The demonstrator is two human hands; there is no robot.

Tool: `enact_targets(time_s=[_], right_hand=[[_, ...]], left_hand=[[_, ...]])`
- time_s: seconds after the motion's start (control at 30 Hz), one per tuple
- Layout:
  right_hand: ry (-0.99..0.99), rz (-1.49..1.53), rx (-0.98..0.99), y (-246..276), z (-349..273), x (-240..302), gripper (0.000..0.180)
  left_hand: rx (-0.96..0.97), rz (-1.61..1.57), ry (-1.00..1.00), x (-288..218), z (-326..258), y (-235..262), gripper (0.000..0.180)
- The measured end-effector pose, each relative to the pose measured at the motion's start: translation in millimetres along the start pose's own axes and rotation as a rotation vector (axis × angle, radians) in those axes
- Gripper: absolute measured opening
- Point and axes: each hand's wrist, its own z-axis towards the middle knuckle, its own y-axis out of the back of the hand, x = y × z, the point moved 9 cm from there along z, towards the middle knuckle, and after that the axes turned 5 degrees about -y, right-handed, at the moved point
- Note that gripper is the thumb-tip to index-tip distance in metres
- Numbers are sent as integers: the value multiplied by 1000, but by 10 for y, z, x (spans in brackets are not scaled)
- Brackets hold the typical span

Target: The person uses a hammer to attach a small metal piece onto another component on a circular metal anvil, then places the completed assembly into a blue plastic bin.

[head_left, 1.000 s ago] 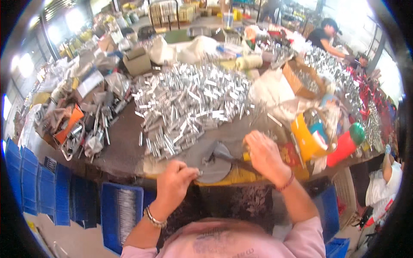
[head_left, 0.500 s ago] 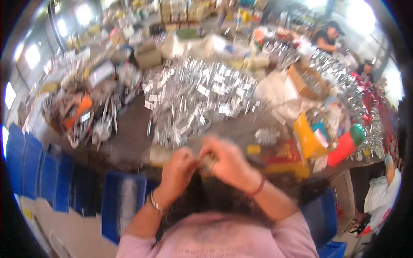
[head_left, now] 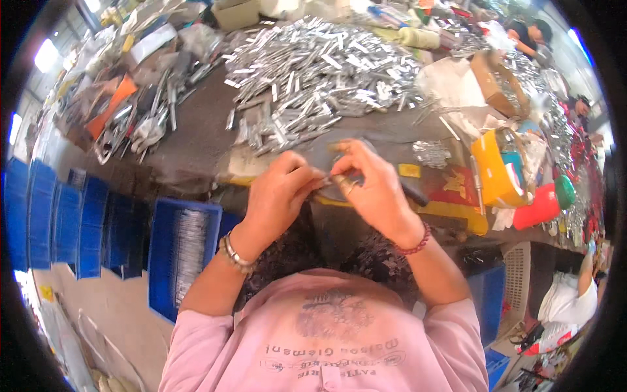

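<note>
Over the near edge of the workbench, my left hand (head_left: 282,189) and my right hand (head_left: 375,189) meet fingertip to fingertip. The fingers of my left hand are pinched together on something too small to name. Thumb and forefinger of my right hand close at the same spot, and whatever they grip is hidden. Beyond them lies a large heap of shiny flat metal strips (head_left: 320,78). A dark handle-like piece (head_left: 413,195) rests just past my right hand. Farther right is a small cluster of silvery pieces (head_left: 431,154), behind a little yellow block (head_left: 409,170).
On the left stands a blue bin (head_left: 157,261) with stacked silvery strips, beside more blue bins (head_left: 65,219). A yellow container (head_left: 493,166) and a red-and-green cylinder (head_left: 539,204) sit at the right. A cardboard box (head_left: 503,85) lies behind them. A co-worker (head_left: 532,39) is at the far right.
The view has tilted downward, so the heap and bench appear higher. My hands stay together at the bench edge, with their fingertips still meeting.
</note>
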Motion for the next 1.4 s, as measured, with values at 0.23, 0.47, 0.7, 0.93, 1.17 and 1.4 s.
enact_targets(time_s=[0.23, 0.47, 0.7, 0.93, 1.17, 1.4], right_hand=[[40, -137, 56, -258, -13, -76, 38], [120, -140, 39, -223, -43, 168, 48], [250, -353, 19, -258, -81, 314, 49], [322, -383, 48, -262, -98, 495, 37], [333, -477, 67, -319, -66, 566, 30], [372, -555, 125, -341, -29, 603, 36]], left_hand=[[-52, -17, 14, -2, -128, 53, 23], [-43, -77, 70, 37, -159, 47, 21], [-67, -46, 6, 39, -73, 4, 23], [-83, -23, 0, 38, -96, 60, 22], [-81, -36, -23, 21, -67, 46, 23], [-91, -11, -12, 17, -91, 63, 26]])
